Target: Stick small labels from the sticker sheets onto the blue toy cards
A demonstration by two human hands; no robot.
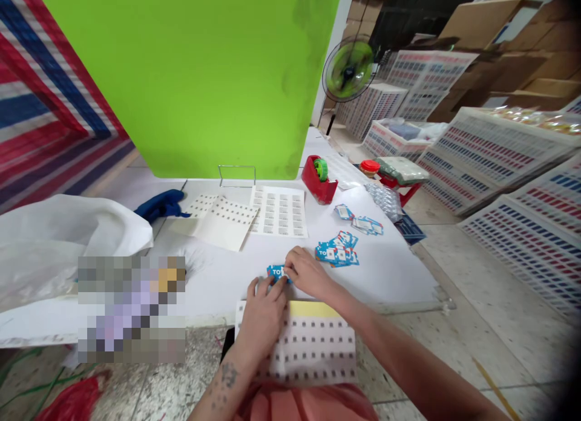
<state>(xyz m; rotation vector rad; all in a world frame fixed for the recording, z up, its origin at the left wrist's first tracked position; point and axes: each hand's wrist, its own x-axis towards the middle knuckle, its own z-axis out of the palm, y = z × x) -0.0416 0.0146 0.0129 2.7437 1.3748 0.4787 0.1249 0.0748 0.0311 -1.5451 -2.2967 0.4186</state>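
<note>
A small blue card point(275, 271) with white lettering lies on the white table near its front edge. My left hand point(263, 309) rests its stretched fingertips on the card's lower edge. From the right, my right hand point(306, 270) has its fingers pinched together at the card's right side; whatever is between them is hidden. Under my left forearm, a sticker sheet point(318, 342) with rows of small dark labels and a yellow strip lies across my lap. Just right of my right hand is a loose pile of similar blue cards point(338, 251).
Behind lie more label sheets point(279, 212), a red tape dispenser point(320, 179), a blue tool point(161, 204) and smaller card groups point(367, 225). A green board point(204, 82) stands at the back. White plastic point(77, 227) covers the left; white crates point(508, 155) stand right.
</note>
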